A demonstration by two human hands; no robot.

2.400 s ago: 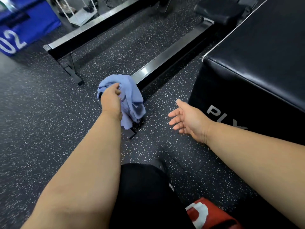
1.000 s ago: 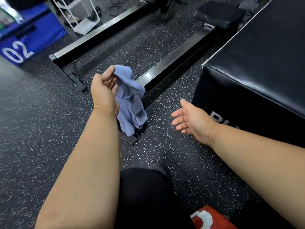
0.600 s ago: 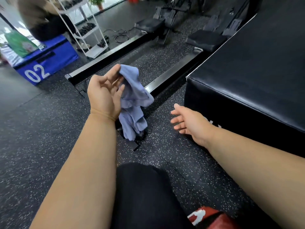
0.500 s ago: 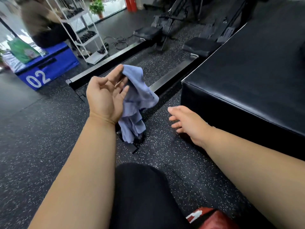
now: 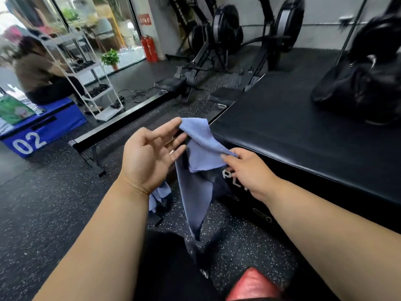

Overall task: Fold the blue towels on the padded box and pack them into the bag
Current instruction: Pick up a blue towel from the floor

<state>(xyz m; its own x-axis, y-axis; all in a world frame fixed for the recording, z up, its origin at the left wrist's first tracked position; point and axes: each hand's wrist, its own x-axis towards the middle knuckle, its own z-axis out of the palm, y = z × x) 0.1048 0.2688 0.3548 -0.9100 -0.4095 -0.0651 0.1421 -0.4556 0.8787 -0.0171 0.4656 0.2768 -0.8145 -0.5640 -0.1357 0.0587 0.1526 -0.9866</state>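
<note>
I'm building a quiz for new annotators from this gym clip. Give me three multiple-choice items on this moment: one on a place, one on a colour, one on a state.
1. Where is the black bag?
A. on top of the padded box
B. on the floor by the white shelf
C. on the person's lap

2. What colour is the towel being held?
A. red
B. blue
C. white

3. How is the towel held?
A. by the left hand only
B. lying flat on the box, untouched
C. pinched by both hands, hanging unfolded

Answers:
1 A: the black bag sits on the padded box, at its far right.
2 B: the towel is blue.
3 C: the left hand pinches its top corner, the right hand pinches an edge, and the rest hangs towards the floor.
</note>
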